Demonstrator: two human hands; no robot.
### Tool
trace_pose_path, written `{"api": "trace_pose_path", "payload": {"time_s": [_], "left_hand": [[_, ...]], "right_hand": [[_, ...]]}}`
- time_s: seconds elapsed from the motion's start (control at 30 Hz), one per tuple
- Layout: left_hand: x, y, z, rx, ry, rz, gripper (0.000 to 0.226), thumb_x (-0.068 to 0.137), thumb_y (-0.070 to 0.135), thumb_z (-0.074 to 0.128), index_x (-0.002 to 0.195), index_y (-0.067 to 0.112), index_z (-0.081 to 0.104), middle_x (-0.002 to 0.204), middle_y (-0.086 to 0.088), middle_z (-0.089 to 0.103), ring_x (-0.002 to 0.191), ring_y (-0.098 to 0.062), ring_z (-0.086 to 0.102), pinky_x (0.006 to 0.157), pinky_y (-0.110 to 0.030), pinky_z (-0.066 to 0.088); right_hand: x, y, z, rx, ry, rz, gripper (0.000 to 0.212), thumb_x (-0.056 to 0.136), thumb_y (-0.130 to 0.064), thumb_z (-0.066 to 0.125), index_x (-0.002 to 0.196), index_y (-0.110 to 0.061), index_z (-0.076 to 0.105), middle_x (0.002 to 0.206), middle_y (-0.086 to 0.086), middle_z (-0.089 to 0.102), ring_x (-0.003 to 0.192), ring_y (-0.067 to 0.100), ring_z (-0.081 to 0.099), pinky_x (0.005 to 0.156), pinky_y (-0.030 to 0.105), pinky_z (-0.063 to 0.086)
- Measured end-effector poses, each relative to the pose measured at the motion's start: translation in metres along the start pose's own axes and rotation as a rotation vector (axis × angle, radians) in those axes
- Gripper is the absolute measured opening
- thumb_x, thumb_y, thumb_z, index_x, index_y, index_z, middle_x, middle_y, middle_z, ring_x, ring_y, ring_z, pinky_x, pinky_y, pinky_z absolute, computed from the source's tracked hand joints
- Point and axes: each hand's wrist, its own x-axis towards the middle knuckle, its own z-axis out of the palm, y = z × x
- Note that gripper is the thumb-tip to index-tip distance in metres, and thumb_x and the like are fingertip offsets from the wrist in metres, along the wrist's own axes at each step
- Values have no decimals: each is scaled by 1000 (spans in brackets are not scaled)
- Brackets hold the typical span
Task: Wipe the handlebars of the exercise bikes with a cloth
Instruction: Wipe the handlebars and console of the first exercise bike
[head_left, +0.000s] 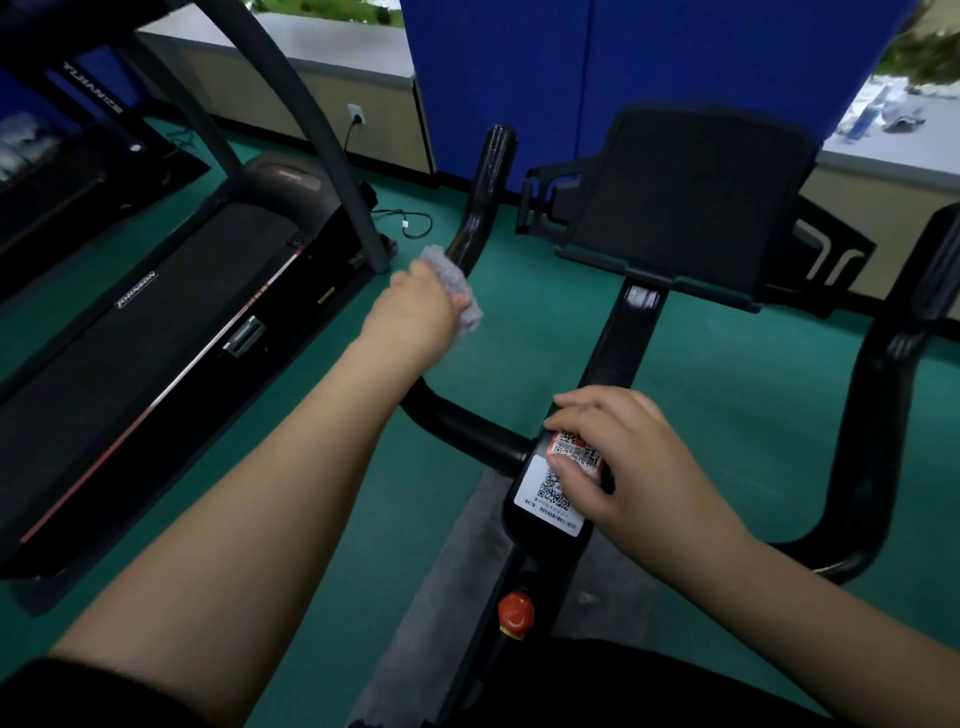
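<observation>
A black exercise bike fills the middle of the view. Its left handlebar (485, 192) rises from the centre block toward the far wall, and the right handlebar (883, 395) curves up at the right edge. My left hand (415, 312) is shut on a grey cloth (457, 286), pressed around the left handlebar partway up; the bar under the hand is hidden. My right hand (618, 457) rests with fingers spread on the centre block, over a white and orange QR sticker (553, 493). It holds nothing.
A black tablet holder (680, 202) stands on the stem ahead. A red knob (516, 613) sits low on the frame. A treadmill (156, 332) lies to the left, with a cable (410, 221) on the green floor. A blue partition (571, 67) stands behind.
</observation>
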Motion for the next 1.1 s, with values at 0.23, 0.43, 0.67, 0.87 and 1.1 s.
{"api": "trace_pose_path", "payload": {"time_s": [0.23,0.43,0.67,0.87,1.1], "left_hand": [[43,37,-10,-69,1,149,42,95,30,46,128,6,40,130,-24,41,115,-39,47,90,-42,41],[20,-6,-5,-7,-54,125,52,95,45,40,118,-1,38,118,-26,55,105,-39,54,73,-35,37],[49,32,-7,-95,104,224,48,95,40,41,117,-3,39,105,-22,57,101,-38,56,72,-35,35],[91,77,-22,-414,205,268,46,97,41,39,120,2,36,117,-21,55,102,-36,55,71,-34,38],[105,90,-31,-470,256,300,44,97,44,34,114,4,41,103,-17,57,81,-28,51,64,-33,33]], "right_hand": [[-1,2,0,9,0,-5,28,85,-34,55,107,-20,65,117,-3,59,111,17,54,94,37,45],[-1,2,1,35,13,8,28,84,-34,56,108,-23,65,117,-6,58,111,15,53,93,37,46],[3,2,3,22,18,3,26,83,-33,59,106,-22,64,113,-4,58,109,17,54,91,41,47],[3,4,3,10,12,-2,25,84,-35,59,105,-24,62,113,-6,57,110,16,53,90,39,48],[2,5,4,4,12,-12,25,85,-37,59,106,-26,61,113,-8,56,108,14,53,90,38,48]]}}
